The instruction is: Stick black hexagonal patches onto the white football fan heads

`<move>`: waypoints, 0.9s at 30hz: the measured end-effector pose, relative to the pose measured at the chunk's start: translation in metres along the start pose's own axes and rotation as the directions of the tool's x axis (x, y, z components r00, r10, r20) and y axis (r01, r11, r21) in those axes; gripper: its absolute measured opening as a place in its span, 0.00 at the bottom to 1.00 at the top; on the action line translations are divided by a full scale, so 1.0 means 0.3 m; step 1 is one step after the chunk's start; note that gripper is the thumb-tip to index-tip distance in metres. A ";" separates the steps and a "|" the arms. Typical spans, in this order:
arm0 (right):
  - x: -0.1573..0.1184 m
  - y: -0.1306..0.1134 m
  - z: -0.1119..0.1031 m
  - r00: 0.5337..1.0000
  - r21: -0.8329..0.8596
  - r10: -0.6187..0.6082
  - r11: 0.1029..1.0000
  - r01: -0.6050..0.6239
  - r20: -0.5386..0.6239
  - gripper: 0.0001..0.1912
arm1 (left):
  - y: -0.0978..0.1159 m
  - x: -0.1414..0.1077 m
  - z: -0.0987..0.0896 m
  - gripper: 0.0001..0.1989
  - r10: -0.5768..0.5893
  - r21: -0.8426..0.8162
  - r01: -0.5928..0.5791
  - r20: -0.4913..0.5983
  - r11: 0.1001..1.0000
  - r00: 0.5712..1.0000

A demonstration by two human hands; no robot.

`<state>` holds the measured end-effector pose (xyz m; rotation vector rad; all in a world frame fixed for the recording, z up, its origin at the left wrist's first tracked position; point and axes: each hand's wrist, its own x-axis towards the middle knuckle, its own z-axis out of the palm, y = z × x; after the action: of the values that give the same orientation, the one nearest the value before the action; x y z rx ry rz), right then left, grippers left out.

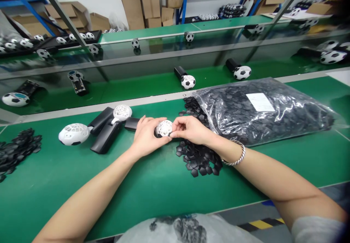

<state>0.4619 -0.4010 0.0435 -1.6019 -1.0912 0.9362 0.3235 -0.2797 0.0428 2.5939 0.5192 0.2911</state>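
My left hand [149,135] is wrapped round a white soccer-ball-shaped housing [164,127] with an open lattice face and a black handle [131,123] running out to the left. At the ball's right edge, my right hand [187,129] pinches with thumb and forefinger; whatever sits between the fingertips is too small to make out. Beneath and around the right wrist lie loose black pentagon pieces [201,159]. Left of my hands rest two more ball-headed units, one white ball [73,134] with a black pentagon on it and another lattice ball [122,112], with black handles [105,137].
A clear plastic bag [270,108] full of black pieces lies at right. Another black heap [18,150] is at far left. Beyond the metal rail, a green conveyor [131,84] carries several ball units. Cardboard boxes [151,6] stand behind.
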 end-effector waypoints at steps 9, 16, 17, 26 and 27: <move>0.013 0.048 0.003 1.000 0.090 0.022 0.996 -0.023 0.007 0.19 | -0.013 -0.004 0.004 0.29 0.076 -0.002 -0.076 0.024 0.997 0.997; 0.018 0.036 -0.006 0.999 0.109 0.045 0.993 -0.048 0.029 0.19 | -0.017 0.000 0.001 0.31 0.083 -0.014 -0.083 0.029 0.996 0.996; 0.017 0.033 -0.006 0.998 0.116 0.055 0.992 -0.059 0.032 0.19 | -0.017 0.001 0.002 0.31 0.079 -0.016 -0.079 0.025 0.997 0.997; 0.021 0.040 0.001 0.996 0.214 0.093 0.973 -0.092 0.003 0.34 | -0.003 -0.006 0.020 0.29 -0.003 -0.070 0.001 -0.018 0.998 1.000; 0.021 0.044 0.006 0.995 0.259 0.100 0.960 -0.102 0.023 0.35 | -0.002 -0.007 0.022 0.29 -0.005 -0.072 0.003 -0.026 0.997 1.000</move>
<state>0.4650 -0.3966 0.0298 -1.4470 -0.8589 1.1075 0.3234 -0.2827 0.0366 2.5221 0.5136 0.3370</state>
